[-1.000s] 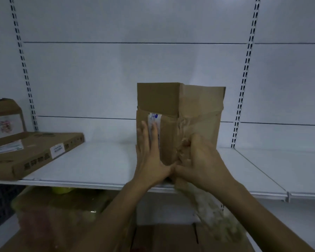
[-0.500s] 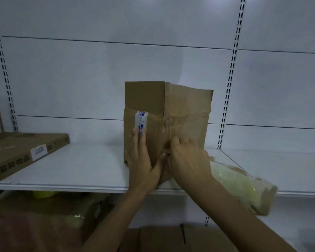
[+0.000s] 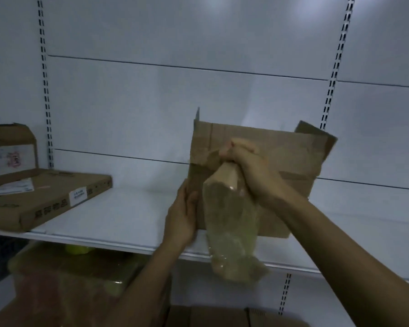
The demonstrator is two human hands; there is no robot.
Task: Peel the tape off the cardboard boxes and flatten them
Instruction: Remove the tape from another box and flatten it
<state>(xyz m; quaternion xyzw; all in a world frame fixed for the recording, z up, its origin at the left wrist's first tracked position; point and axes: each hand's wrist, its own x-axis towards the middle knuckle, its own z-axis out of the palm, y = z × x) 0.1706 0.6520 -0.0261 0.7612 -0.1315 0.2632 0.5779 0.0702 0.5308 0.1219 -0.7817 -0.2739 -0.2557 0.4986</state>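
A brown cardboard box stands on the white shelf, its wide face toward me and a flap sticking up at its right end. My left hand holds the box's lower left corner. My right hand is fisted against the box's front and grips the top of a wide strip of clear tape, which hangs down crumpled past the shelf edge with brown paper stuck to it.
A flat cardboard carton lies on the shelf at the left, with a smaller open box behind it. Below the shelf sit more boxes and a yellow-green object. Slotted uprights run up the back wall.
The box has been turned from a corner toward me to its wide face. My right hand has risen up the box with the tape, which now hangs down in front.
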